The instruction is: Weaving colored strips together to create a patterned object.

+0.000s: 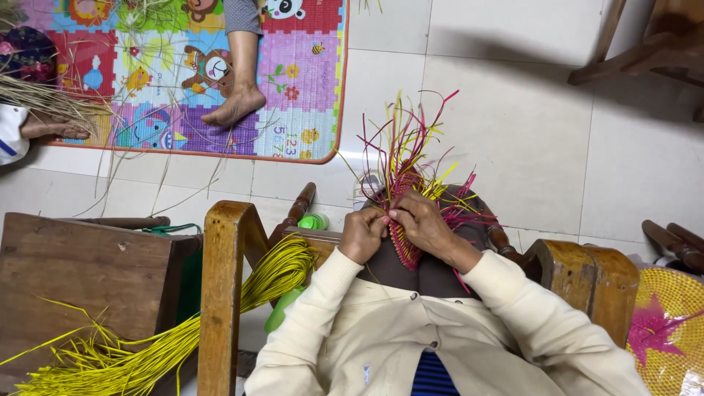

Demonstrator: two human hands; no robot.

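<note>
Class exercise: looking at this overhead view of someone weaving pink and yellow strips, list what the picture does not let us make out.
- Head view: lower woven piece, hidden under both hands.
- Left hand and right hand: fingertip grip too small to read.
- Finished round mat: cut by right edge.
- Yellow strip bundle: ends run off the bottom edge.

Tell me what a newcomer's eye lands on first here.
First, the pink and yellow woven piece at centre, loose strands fanning upward, pinched by the left hand and right hand over the lap. Next, the bright yellow strand bundle draped over the wooden chair arm at lower left. Top left, a colourful play mat with another person's bare foot.
</note>
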